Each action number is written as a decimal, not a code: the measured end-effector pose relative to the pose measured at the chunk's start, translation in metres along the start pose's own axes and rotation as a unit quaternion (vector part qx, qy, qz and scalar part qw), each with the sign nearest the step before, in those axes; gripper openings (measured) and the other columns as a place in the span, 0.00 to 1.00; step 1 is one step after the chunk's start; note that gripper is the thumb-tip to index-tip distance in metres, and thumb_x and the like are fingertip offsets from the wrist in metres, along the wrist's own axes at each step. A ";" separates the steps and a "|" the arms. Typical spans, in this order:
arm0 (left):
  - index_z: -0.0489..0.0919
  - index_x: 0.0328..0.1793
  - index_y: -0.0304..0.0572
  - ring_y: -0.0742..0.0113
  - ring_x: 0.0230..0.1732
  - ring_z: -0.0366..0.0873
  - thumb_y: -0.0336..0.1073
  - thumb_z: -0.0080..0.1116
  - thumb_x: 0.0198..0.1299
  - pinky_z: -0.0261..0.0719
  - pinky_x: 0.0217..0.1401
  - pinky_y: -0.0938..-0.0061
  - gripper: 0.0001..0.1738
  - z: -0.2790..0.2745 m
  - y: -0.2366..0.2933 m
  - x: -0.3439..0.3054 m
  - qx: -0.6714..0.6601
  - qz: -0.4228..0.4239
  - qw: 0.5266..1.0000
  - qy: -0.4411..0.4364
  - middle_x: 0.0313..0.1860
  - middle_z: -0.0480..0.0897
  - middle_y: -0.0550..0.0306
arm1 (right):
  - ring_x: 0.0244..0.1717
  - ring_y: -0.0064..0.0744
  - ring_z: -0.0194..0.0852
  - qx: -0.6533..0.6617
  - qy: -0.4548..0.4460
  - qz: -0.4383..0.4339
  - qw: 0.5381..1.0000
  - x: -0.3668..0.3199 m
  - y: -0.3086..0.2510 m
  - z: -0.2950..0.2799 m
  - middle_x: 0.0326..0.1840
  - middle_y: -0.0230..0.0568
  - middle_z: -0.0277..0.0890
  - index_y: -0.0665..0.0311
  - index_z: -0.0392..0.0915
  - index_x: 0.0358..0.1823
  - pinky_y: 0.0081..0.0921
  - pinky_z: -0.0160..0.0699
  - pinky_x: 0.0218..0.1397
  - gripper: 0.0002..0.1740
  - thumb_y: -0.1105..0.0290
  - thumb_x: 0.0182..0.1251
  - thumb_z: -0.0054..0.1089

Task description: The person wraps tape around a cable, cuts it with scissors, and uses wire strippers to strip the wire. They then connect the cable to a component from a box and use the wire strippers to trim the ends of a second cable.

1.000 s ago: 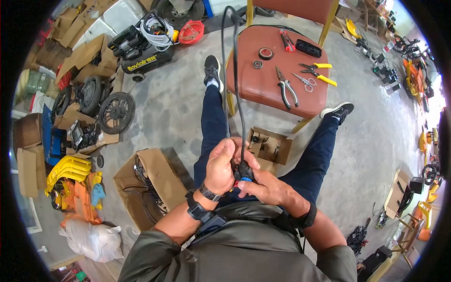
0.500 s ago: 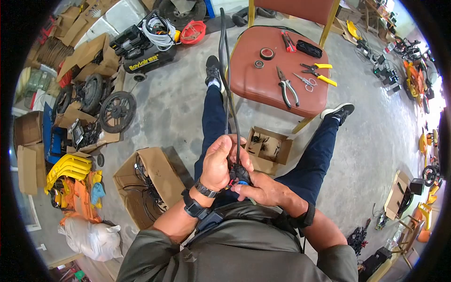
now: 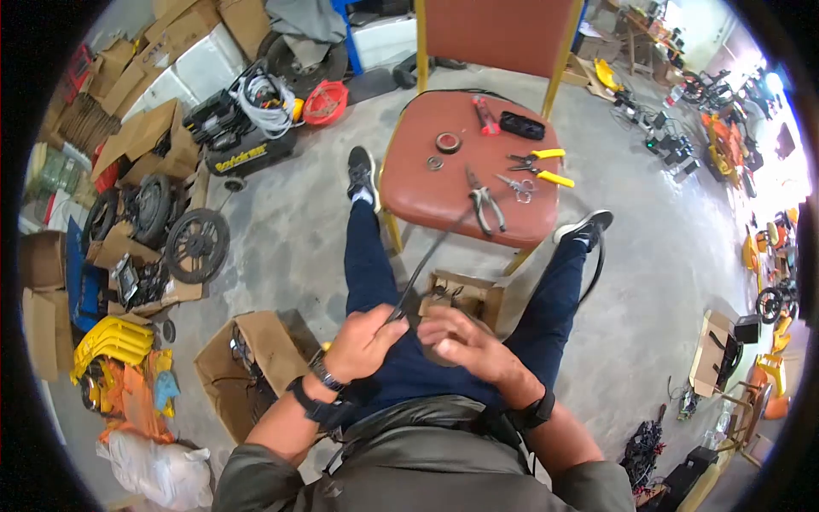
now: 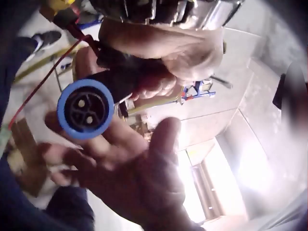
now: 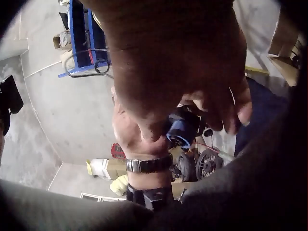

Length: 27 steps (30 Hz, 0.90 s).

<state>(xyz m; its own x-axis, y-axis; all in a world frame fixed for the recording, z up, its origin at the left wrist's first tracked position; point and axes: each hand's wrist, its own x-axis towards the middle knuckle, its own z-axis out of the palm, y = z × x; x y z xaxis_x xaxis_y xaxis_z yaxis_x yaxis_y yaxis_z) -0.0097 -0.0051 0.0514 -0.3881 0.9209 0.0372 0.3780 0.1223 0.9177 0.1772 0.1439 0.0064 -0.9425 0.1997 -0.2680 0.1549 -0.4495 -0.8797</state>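
My left hand (image 3: 363, 343) grips a black cable (image 3: 426, 256) over my lap, the cable slanting up past the chair's front edge. At its end is a round black connector with a blue ring (image 4: 62, 108), its face with metal contacts towards the left wrist camera. A thin red wire (image 4: 45, 86) and a yellow plug (image 4: 60, 15) hang near that hand. My right hand (image 3: 467, 341) is just to the right, fingers spread loosely and holding nothing. In the right wrist view the blue ring (image 5: 176, 139) shows beside the left hand, partly behind the right one.
Ahead stands a chair (image 3: 418, 192) bearing pliers (image 3: 483, 205), scissors (image 3: 518, 189), yellow-handled wire strippers (image 3: 550, 177), tape (image 3: 448, 142) and a red cutter (image 3: 486, 118). Cardboard boxes sit between my legs (image 3: 490, 299) and at left (image 3: 273, 346). Wheels and an air compressor (image 3: 247, 154) lie farther left.
The hands have moved apart; the right has let go of the connector and its fingers have opened. The cable loop has dropped from upright, now slanting right. The head view has shifted.
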 end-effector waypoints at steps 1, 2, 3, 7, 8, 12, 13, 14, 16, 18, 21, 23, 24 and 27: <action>0.79 0.40 0.38 0.52 0.23 0.79 0.38 0.59 0.71 0.73 0.27 0.66 0.10 -0.004 -0.004 -0.004 0.035 0.010 0.999 -0.017 0.22 0.77 0.48 | 0.67 0.40 0.73 0.053 -0.001 -0.046 0.998 -0.001 -0.003 -0.011 0.70 0.51 0.70 0.69 0.58 0.77 0.38 0.69 0.70 0.40 0.58 0.71 0.65; 0.79 0.40 0.38 0.45 0.25 0.80 0.37 0.61 0.70 0.74 0.28 0.64 0.10 -0.008 -0.009 -0.011 0.069 0.019 0.997 -0.036 0.23 0.77 0.44 | 0.67 0.41 0.73 0.107 -0.001 -0.092 0.990 -0.003 -0.007 -0.022 0.70 0.52 0.71 0.69 0.58 0.77 0.38 0.68 0.71 0.41 0.58 0.70 0.66; 0.78 0.39 0.39 0.44 0.25 0.79 0.39 0.62 0.69 0.73 0.26 0.63 0.11 -0.010 -0.020 -0.018 0.096 0.018 0.994 -0.046 0.23 0.77 0.44 | 0.66 0.44 0.75 0.115 0.028 -0.092 0.989 -0.008 -0.019 -0.029 0.68 0.55 0.73 0.69 0.58 0.77 0.38 0.71 0.70 0.44 0.58 0.66 0.69; 0.77 0.38 0.39 0.42 0.24 0.78 0.41 0.62 0.69 0.71 0.25 0.60 0.13 -0.018 -0.039 -0.042 0.112 -0.009 0.992 -0.062 0.21 0.75 0.44 | 0.47 0.49 0.86 0.252 0.112 -0.108 0.955 -0.019 -0.029 -0.054 0.51 0.60 0.83 0.70 0.64 0.72 0.41 0.83 0.54 0.27 0.60 0.80 0.47; 0.77 0.38 0.39 0.42 0.24 0.78 0.41 0.62 0.69 0.71 0.25 0.60 0.13 -0.018 -0.040 -0.045 0.123 -0.010 0.991 -0.050 0.21 0.75 0.44 | 0.46 0.48 0.86 0.273 0.115 -0.108 0.949 -0.021 -0.030 -0.059 0.49 0.59 0.83 0.70 0.64 0.71 0.40 0.83 0.53 0.26 0.60 0.80 0.45; 0.77 0.37 0.39 0.40 0.25 0.79 0.43 0.63 0.68 0.72 0.26 0.56 0.15 -0.028 -0.054 -0.060 0.197 -0.007 0.980 -0.020 0.21 0.76 0.42 | 0.36 0.41 0.84 0.285 0.157 -0.094 0.941 -0.020 -0.028 -0.068 0.39 0.50 0.83 0.69 0.68 0.68 0.33 0.82 0.43 0.25 0.57 0.83 0.41; 0.77 0.38 0.39 0.40 0.26 0.79 0.43 0.63 0.68 0.72 0.26 0.55 0.15 -0.032 -0.057 -0.064 0.219 -0.007 0.975 -0.028 0.21 0.76 0.42 | 0.35 0.39 0.83 0.266 0.149 -0.093 0.948 -0.019 -0.024 -0.073 0.38 0.48 0.83 0.70 0.69 0.67 0.32 0.82 0.42 0.26 0.56 0.83 0.42; 0.77 0.38 0.40 0.39 0.26 0.79 0.44 0.63 0.68 0.72 0.26 0.54 0.15 -0.036 -0.059 -0.068 0.241 -0.008 0.970 -0.036 0.21 0.76 0.42 | 0.34 0.37 0.82 0.249 0.139 -0.092 0.954 -0.017 -0.020 -0.074 0.37 0.47 0.82 0.70 0.69 0.67 0.31 0.81 0.42 0.26 0.55 0.83 0.42; 0.77 0.37 0.42 0.38 0.27 0.79 0.46 0.61 0.69 0.72 0.28 0.51 0.16 -0.037 -0.051 -0.071 0.249 -0.022 0.967 -0.046 0.21 0.77 0.43 | 0.31 0.31 0.79 0.143 0.197 -0.051 0.969 -0.017 -0.034 -0.059 0.33 0.40 0.80 0.72 0.71 0.65 0.27 0.80 0.38 0.21 0.66 0.78 0.55; 0.76 0.37 0.43 0.39 0.27 0.79 0.48 0.59 0.70 0.72 0.29 0.50 0.17 -0.040 -0.052 -0.076 0.287 -0.028 0.956 -0.053 0.22 0.78 0.44 | 0.32 0.28 0.78 0.002 0.210 0.005 0.978 -0.011 -0.034 -0.059 0.33 0.40 0.79 0.74 0.72 0.63 0.24 0.79 0.38 0.19 0.72 0.75 0.56; 0.74 0.36 0.45 0.41 0.28 0.80 0.51 0.56 0.71 0.74 0.30 0.51 0.18 -0.036 -0.046 -0.079 0.298 -0.025 0.953 -0.050 0.22 0.78 0.47 | 0.26 0.23 0.76 -0.160 0.171 0.040 0.971 -0.002 -0.034 -0.059 0.28 0.35 0.78 0.72 0.78 0.55 0.21 0.76 0.31 0.15 0.73 0.71 0.56; 0.74 0.35 0.46 0.43 0.29 0.80 0.50 0.57 0.71 0.76 0.31 0.52 0.18 -0.039 -0.045 -0.083 0.309 -0.003 0.950 -0.048 0.22 0.77 0.48 | 0.25 0.21 0.75 -0.250 0.166 0.074 0.951 0.003 -0.028 -0.066 0.28 0.33 0.78 0.71 0.81 0.50 0.21 0.75 0.30 0.12 0.73 0.69 0.59; 0.73 0.34 0.46 0.44 0.29 0.80 0.50 0.56 0.71 0.76 0.31 0.53 0.18 -0.039 -0.043 -0.083 0.318 0.013 0.947 -0.046 0.22 0.76 0.49 | 0.26 0.20 0.75 -0.282 0.171 0.088 0.940 0.005 -0.029 -0.069 0.28 0.32 0.79 0.70 0.82 0.47 0.21 0.75 0.31 0.10 0.74 0.68 0.61; 0.71 0.32 0.46 0.47 0.30 0.80 0.51 0.55 0.71 0.76 0.30 0.55 0.20 -0.038 -0.049 -0.087 0.324 0.039 0.944 -0.053 0.23 0.77 0.52 | 0.26 0.20 0.74 -0.347 0.163 0.097 0.918 0.010 -0.027 -0.089 0.29 0.32 0.79 0.71 0.82 0.47 0.20 0.74 0.30 0.10 0.73 0.68 0.61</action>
<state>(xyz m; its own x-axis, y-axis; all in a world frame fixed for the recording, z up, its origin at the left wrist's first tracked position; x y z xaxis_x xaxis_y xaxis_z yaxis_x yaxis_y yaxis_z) -0.0269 -0.1053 0.0183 -0.2655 0.9638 0.0230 0.8496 0.2227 0.4781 0.1900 0.2354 -0.0073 -0.7564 0.4748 -0.4500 0.5688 0.1374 -0.8110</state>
